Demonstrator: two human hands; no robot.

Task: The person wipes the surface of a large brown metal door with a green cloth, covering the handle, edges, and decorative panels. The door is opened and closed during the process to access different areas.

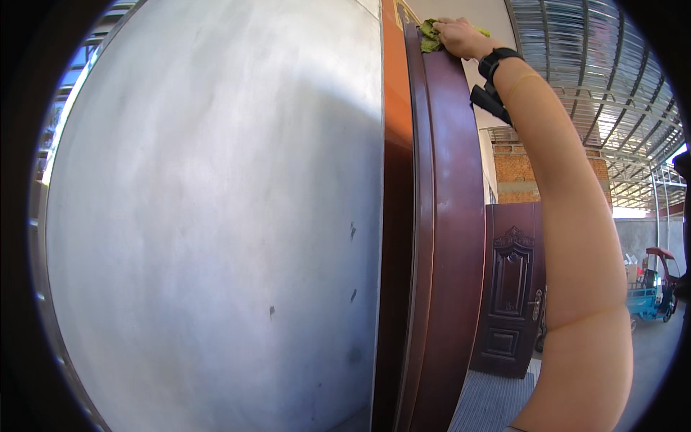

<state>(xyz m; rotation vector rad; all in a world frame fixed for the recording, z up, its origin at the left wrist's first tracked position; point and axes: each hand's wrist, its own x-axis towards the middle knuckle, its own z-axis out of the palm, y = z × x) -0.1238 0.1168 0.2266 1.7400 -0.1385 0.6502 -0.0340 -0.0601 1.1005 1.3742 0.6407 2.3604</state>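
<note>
High on the maroon door frame (pixel 453 162), my right hand (pixel 461 38) presses a crumpled yellow-green cloth (pixel 430 36) against the top of the frame. The fingers lie over the cloth, and part of it sticks out behind the hand. My right arm is stretched upward, with a black strap (pixel 499 60) around the wrist and a black device (pixel 488 104) hanging at it. My left hand is out of view. Directly before me stands a grey plastered wall (pixel 216 189) with a few dark marks. An orange strip (pixel 397 97) runs between this wall and the frame.
A dark carved door (pixel 507 291) with a metal handle (pixel 535 305) stands open behind the frame, beside a ribbed grey mat (pixel 488 399). Farther right is a blue three-wheeled cart (pixel 645 299) with a red canopy. A metal roof (pixel 588 48) spans overhead.
</note>
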